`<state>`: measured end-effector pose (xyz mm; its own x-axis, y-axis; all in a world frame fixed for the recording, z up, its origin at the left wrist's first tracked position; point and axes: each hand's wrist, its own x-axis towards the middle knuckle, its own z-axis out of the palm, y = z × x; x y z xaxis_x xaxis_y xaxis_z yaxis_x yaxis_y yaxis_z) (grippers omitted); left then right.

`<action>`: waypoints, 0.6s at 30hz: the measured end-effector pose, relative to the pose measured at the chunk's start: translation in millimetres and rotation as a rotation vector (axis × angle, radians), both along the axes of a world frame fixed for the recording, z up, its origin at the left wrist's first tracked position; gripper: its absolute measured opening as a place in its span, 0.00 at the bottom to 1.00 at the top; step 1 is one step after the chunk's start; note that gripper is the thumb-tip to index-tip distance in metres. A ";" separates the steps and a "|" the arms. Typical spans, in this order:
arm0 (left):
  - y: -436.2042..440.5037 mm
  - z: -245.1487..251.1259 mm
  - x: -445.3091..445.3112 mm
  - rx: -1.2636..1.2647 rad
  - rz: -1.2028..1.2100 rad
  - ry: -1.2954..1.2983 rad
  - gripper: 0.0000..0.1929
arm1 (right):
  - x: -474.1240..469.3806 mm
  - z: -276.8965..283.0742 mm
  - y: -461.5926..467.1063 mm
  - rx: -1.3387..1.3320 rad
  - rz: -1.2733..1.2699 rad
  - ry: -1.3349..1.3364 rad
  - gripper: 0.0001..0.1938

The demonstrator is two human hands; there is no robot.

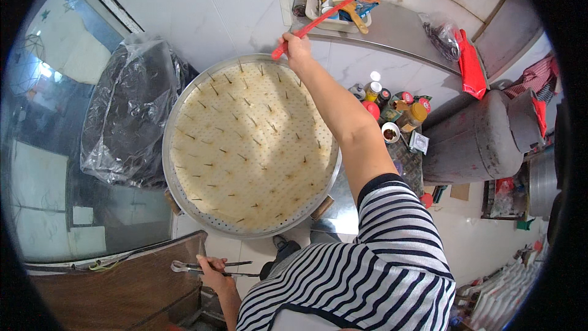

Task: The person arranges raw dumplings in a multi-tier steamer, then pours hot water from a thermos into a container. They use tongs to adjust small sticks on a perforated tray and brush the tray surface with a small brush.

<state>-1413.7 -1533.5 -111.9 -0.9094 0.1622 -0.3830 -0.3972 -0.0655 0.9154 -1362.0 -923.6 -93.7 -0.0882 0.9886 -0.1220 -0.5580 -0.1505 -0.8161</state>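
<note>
My right hand (297, 49) grips the handle of a red plastic fly swatter (333, 10), my arm stretched out past the far rim of a large round metal steamer tray (166, 142). The swatter's head points toward a wall shelf. Lining the tray is a pale, perforated sheet (257, 184) with many thin dark spikes standing up from it and brownish stains. Low in the view, my left hand (213, 273) is closed around metal tongs (183, 266), whose arms point right, toward my body. The tongs are apart from the tray.
A plastic basket (312, 14) of utensils stands on the metal shelf (390, 20). Several jars (415, 117) and a small white bowl (390, 132) crowd the right side, beside a grey gas cylinder (473, 135). Left are a plastic-covered bundle (133, 115), glass and a brown panel (115, 294).
</note>
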 end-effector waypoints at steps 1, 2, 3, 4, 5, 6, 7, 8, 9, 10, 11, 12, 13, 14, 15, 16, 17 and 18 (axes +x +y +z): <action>6.7 1.3 3.6 -0.010 -0.012 0.007 0.22 | 6.5 11.4 -9.0 0.100 -0.040 0.085 0.22; 13.9 1.8 6.0 0.010 -0.027 0.010 0.22 | 15.9 23.5 -20.0 0.076 -0.078 0.185 0.20; 20.7 2.2 7.4 0.062 -0.048 0.010 0.22 | 30.4 31.4 -34.7 0.051 -0.074 0.217 0.20; 27.3 1.8 9.0 0.059 -0.048 0.022 0.22 | 53.8 34.3 -51.2 0.036 -0.062 0.249 0.19; 33.3 1.7 10.5 0.028 -0.051 0.017 0.22 | 78.6 33.3 -65.7 0.068 -0.031 0.301 0.19; 40.2 1.2 10.3 0.034 -0.072 0.015 0.22 | 105.1 28.2 -77.5 0.041 -0.063 0.274 0.18; 46.7 0.8 10.9 0.038 -0.076 -0.010 0.21 | 132.7 21.0 -81.2 0.119 -0.053 0.287 0.17; 53.1 0.9 11.8 0.051 -0.121 0.012 0.21 | 155.1 11.4 -76.7 0.055 -0.109 0.245 0.16; 60.4 0.9 12.8 0.062 -0.149 0.009 0.21 | 177.4 -2.9 -72.2 0.084 -0.125 0.238 0.15; 68.4 0.7 14.8 0.064 -0.155 0.000 0.21 | 200.6 -15.9 -60.4 0.042 -0.121 0.221 0.14; 76.9 0.3 17.9 0.069 -0.184 -0.001 0.21 | 220.5 -28.0 -44.5 -0.047 -0.127 0.256 0.14; 84.7 -0.2 21.9 0.062 -0.191 -0.010 0.21 | 237.2 -40.1 -28.3 -0.123 -0.093 0.238 0.14; 92.2 -0.3 26.4 0.083 -0.207 -0.015 0.21 | 251.7 -50.3 -11.9 -0.245 -0.103 0.199 0.14; 97.8 1.3 29.6 0.073 -0.239 -0.041 0.21 | 265.3 -59.6 1.6 -0.215 -0.035 0.025 0.14; 104.1 1.6 33.6 0.029 -0.247 -0.052 0.21 | 273.0 -65.8 18.7 -0.175 0.011 0.072 0.14; 109.7 1.3 38.1 0.016 -0.264 -0.055 0.22 | 279.7 -70.7 34.3 -0.196 0.009 0.083 0.14; 114.6 1.0 41.9 0.002 -0.284 -0.059 0.22 | 285.0 -76.0 46.8 -0.204 0.002 0.098 0.15; 119.8 0.1 45.0 0.020 -0.290 -0.088 0.21 | 288.6 -81.2 55.4 -0.205 0.035 0.093 0.17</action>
